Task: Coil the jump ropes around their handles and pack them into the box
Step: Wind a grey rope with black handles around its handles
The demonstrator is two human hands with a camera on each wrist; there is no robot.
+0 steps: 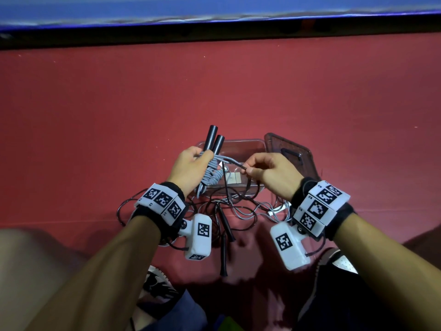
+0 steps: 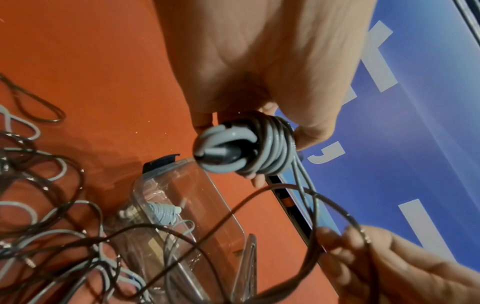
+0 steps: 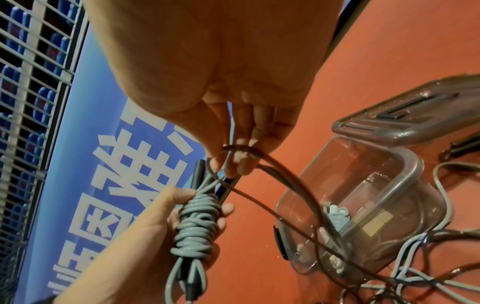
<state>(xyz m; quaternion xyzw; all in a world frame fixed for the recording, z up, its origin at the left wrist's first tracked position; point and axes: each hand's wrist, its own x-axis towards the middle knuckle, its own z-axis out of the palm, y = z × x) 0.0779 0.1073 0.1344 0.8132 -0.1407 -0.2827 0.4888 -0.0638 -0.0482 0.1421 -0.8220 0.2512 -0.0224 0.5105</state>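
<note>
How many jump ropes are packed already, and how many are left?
One pale coiled rope already lies in the clear box. The left hand grips a grey rope bundle wound on black handles; the right hand pinches a dark rope. Loose ropes remain tangled; the lid is off.

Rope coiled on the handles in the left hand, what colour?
Grey rope; clearest in the right wrist view.
</note>
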